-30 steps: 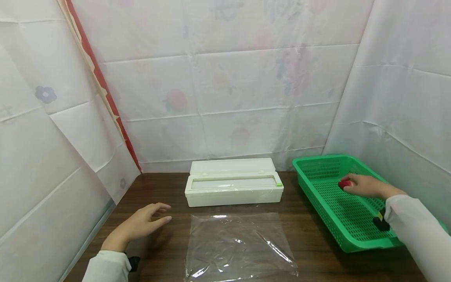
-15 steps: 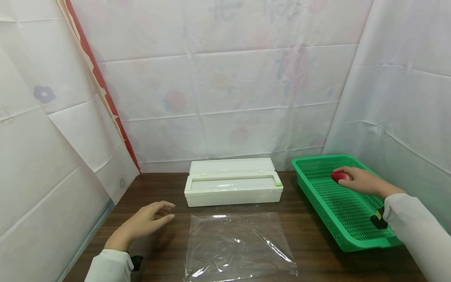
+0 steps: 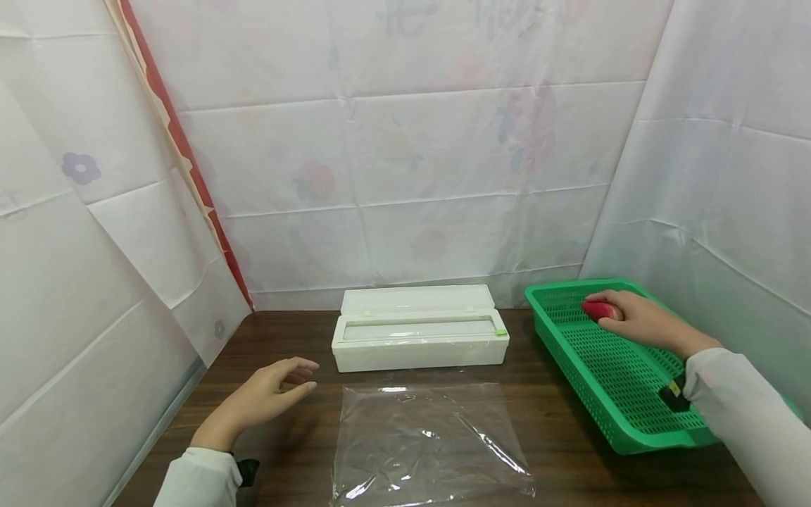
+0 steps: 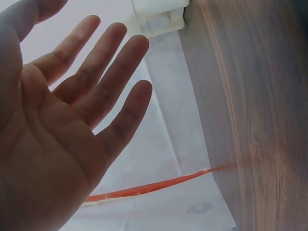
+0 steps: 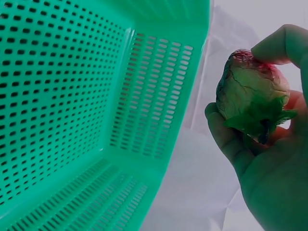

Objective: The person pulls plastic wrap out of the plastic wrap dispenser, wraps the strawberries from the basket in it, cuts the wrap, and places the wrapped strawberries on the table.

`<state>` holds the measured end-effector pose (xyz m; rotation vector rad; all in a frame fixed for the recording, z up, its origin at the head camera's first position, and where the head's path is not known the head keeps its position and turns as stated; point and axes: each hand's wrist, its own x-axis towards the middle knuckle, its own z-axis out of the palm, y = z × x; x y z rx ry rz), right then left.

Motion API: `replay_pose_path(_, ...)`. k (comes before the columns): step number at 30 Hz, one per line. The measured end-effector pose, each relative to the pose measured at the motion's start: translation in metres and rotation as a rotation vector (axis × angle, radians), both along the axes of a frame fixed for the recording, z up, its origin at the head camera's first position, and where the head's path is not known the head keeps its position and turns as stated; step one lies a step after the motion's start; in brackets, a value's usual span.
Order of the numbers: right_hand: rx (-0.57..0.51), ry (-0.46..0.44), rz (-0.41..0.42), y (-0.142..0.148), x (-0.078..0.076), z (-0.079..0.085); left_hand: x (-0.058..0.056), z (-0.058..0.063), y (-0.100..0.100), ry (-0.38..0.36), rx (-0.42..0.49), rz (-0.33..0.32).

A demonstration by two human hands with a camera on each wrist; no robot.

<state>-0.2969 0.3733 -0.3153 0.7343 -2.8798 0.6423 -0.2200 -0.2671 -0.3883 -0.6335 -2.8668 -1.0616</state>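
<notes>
My right hand (image 3: 648, 322) holds a red strawberry (image 3: 598, 310) between thumb and fingers, over the far part of the green basket (image 3: 573, 384). In the right wrist view the strawberry (image 5: 250, 89) shows a pale, wrinkled side and green leaves at its stem end, with the thumb on one side and fingertips on the other. My left hand (image 3: 261, 396) hovers over the left of the table, its fingers relaxed and holding nothing. The left wrist view shows the palm (image 4: 48, 144) bare. Right of that hand, a sheet of clear plastic film (image 3: 431, 440) lies on the table.
Behind the film stands a long white film dispenser box (image 3: 421, 355) with its lid (image 3: 418, 298) tipped back. The basket has slotted sides and floor. White sheeting (image 3: 431, 176) walls off the dark wooden table (image 3: 291, 331) at back, left and right.
My right hand has moved up and to the left inside the basket area, carrying the strawberry, more of which now shows. The left hand has drifted slightly right.
</notes>
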Motion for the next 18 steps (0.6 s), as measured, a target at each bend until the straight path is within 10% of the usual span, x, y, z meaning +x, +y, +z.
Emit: replay_pose_path(18, 0.024, 0.117, 0.089, -0.051, 0.007, 0.016, -0.004, -0.001, 0.009, 0.025, -0.013, 0.002)
